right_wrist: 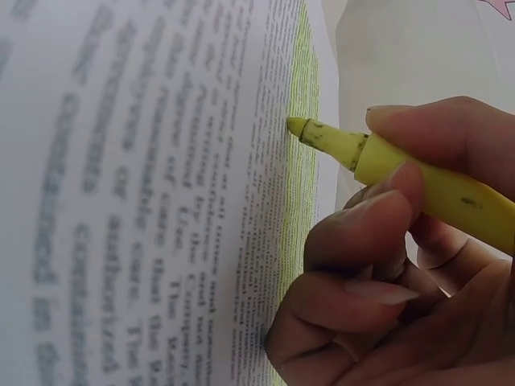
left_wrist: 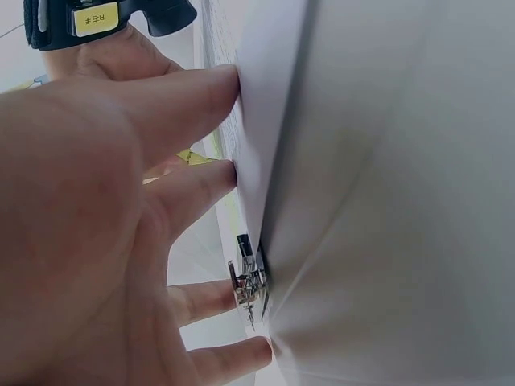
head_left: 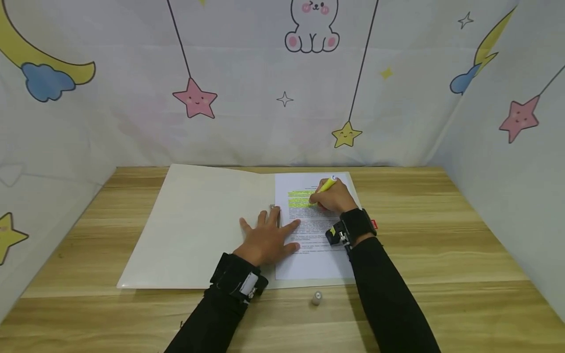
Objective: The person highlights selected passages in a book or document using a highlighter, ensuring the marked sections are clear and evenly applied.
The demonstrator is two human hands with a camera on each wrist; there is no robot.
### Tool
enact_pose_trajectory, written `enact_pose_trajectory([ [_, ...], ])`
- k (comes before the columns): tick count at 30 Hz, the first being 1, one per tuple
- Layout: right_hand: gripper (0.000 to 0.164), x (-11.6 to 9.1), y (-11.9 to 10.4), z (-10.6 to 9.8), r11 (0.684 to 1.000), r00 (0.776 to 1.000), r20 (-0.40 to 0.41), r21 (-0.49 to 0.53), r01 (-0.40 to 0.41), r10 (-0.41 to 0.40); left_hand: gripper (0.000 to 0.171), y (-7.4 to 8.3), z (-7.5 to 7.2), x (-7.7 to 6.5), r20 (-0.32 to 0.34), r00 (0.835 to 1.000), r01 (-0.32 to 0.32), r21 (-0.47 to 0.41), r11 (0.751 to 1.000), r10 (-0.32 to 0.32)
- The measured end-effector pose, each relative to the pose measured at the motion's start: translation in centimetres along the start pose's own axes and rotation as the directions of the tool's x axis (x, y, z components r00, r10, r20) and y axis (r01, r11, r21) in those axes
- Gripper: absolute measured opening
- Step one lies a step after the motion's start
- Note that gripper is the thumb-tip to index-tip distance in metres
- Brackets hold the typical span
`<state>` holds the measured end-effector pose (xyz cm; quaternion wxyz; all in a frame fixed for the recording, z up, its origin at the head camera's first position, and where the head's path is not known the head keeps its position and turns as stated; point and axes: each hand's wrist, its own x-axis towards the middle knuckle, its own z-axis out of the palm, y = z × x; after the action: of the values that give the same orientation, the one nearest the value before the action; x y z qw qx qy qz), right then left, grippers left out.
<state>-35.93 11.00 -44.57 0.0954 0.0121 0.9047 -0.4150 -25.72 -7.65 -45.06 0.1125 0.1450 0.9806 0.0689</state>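
Observation:
My right hand (head_left: 334, 197) pinches a yellow highlighter (right_wrist: 434, 185) between thumb and fingers. The highlighter's tip is at the lower edge of a yellow-marked block of lines on a printed sheet (head_left: 309, 264). Spread out, my left hand (head_left: 266, 241) rests with its thumb and index finger on the sheet's left margin and its other fingers by the clip. Under the sheet lies an opened white folder (head_left: 194, 225). A metal clip (left_wrist: 249, 281) sits along the folder's fold, near the left fingers. The lower part of the sheet's right edge is hidden by the right forearm.
A small grey cap (head_left: 317, 297) stands on the wooden table (head_left: 441, 255) in front of the folder. A small red tag (head_left: 374, 224) shows beside the right wrist strap. Printed cloth walls (head_left: 247, 63) with stars and clouds enclose the back and sides.

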Motion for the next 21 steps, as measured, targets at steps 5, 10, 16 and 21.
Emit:
enact_pose_trajectory([
  [5,0.021,0.02,0.0,-0.15,1.0,1.0,0.014,0.008,0.003,-0.003,0.059,-0.09,-0.04,-0.1,-0.005,1.0,-0.002,-0.003,1.0,0.002],
  [10,0.02,0.01,0.13,-0.48,1.0,1.0,0.018,0.021,0.002,-0.002,0.059,-0.07,0.04,-0.02,-0.013,1.0,-0.004,-0.001,1.0,0.004],
  [16,0.02,0.1,0.28,-0.61,1.0,1.0,0.029,0.019,-0.01,0.009,0.059,-0.07,0.12,0.01,-0.011,1.0,0.002,0.004,1.0,-0.002],
  [21,0.021,0.13,0.48,-0.81,0.999,0.999,0.023,0.029,-0.024,0.023,0.059,-0.08,0.13,0.06,-0.008,1.0,0.001,0.001,1.0,-0.001],
])
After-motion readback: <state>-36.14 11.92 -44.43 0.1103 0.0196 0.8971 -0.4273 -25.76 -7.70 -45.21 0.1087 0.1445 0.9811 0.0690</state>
